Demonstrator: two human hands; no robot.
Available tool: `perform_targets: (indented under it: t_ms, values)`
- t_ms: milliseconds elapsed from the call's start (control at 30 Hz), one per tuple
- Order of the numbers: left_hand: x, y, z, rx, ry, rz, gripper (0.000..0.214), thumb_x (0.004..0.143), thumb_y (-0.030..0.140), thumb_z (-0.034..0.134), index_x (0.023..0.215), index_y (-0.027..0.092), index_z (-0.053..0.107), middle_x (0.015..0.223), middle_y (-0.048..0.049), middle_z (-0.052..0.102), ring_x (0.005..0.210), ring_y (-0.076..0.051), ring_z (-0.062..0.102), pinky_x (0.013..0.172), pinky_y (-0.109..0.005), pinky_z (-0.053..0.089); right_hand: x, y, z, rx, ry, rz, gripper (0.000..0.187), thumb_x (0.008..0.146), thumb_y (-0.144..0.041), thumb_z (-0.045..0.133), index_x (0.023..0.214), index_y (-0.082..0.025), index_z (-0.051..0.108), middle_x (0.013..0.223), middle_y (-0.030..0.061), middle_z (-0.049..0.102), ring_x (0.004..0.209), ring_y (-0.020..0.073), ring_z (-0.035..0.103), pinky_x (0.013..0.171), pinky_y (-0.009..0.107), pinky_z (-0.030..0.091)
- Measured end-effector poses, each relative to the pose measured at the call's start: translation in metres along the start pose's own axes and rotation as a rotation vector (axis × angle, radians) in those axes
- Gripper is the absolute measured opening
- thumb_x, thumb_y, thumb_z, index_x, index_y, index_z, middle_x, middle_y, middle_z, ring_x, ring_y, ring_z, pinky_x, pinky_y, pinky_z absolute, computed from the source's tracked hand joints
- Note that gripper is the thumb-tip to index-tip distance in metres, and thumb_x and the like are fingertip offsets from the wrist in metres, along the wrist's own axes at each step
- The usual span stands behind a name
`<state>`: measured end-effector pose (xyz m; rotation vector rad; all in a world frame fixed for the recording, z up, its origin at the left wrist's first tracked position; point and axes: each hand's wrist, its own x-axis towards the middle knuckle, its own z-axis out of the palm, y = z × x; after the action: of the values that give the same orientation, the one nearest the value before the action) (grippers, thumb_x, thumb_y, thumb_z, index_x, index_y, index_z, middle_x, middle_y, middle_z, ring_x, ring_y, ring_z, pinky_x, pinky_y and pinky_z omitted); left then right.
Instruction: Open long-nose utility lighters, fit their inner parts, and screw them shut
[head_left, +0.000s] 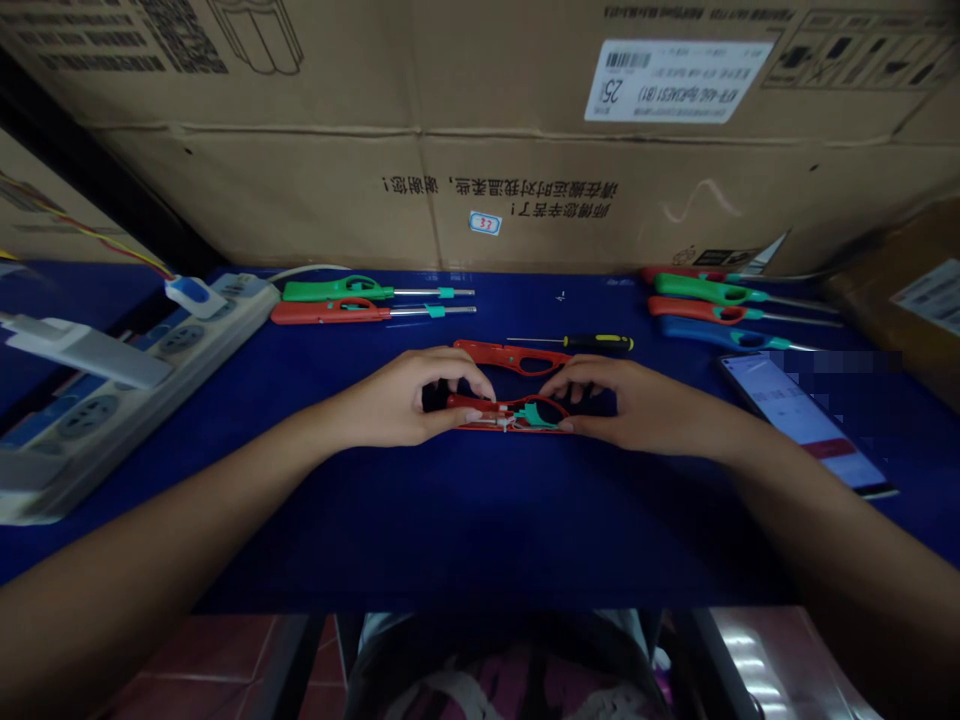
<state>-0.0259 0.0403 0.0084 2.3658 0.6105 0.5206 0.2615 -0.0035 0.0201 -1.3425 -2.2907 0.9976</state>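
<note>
While the grip of the left hand (401, 400) is closed on the left end of an opened red lighter body (511, 416), the grip of the right hand (637, 408) pinches its right end, midway along the tabletop (480, 530). A green trigger (532, 415) shows inside. Just beyond lie a red casing half (487, 354) and a screwdriver (600, 343). Toward the far left corner lie a green lighter (337, 290) and a red lighter (324, 312); a phone (806, 420) lies toward the right edge.

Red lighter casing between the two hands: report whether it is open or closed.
Open. The red lighter casing shows its inside, with a green part exposed; a separate red shell piece lies just beyond it.
</note>
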Motion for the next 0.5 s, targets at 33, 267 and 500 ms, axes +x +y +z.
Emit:
perform_targets:
  t_ms: [33, 267, 500]
  values:
    - [0.000, 0.000, -0.002, -0.003, 0.012, -0.005, 0.015, 0.093, 0.024, 0.066, 0.106, 0.019, 0.072, 0.104, -0.0049, 0.072, 0.096, -0.016, 0.067, 0.089, -0.029, 0.051, 0.000, 0.000, 0.000, -0.002, -0.002, -0.002, 0.034, 0.082, -0.036, 0.067, 0.111, -0.020, 0.072, 0.104, 0.0063, 0.070, 0.093, 0.0207, 0.065, 0.087, 0.037, 0.054]
    - [-0.003, -0.004, -0.023, -0.007, -0.137, -0.118, 0.014, 0.090, 0.031, 0.071, 0.097, 0.022, 0.079, 0.095, -0.0023, 0.072, 0.083, -0.013, 0.064, 0.076, -0.025, 0.048, 0.000, 0.003, 0.001, -0.026, -0.002, -0.001, 0.035, 0.082, -0.036, 0.067, 0.113, -0.021, 0.072, 0.106, 0.0067, 0.070, 0.094, 0.0207, 0.065, 0.089, 0.038, 0.054]
    - [0.000, -0.007, -0.022, -0.129, -0.183, -0.335, 0.019, 0.081, 0.038, 0.078, 0.091, 0.022, 0.082, 0.080, 0.0011, 0.070, 0.067, -0.010, 0.057, 0.060, -0.021, 0.041, 0.001, 0.001, -0.002, -0.034, -0.022, 0.019, 0.035, 0.084, -0.039, 0.064, 0.113, -0.021, 0.072, 0.107, 0.0075, 0.071, 0.093, 0.0214, 0.065, 0.088, 0.038, 0.054]
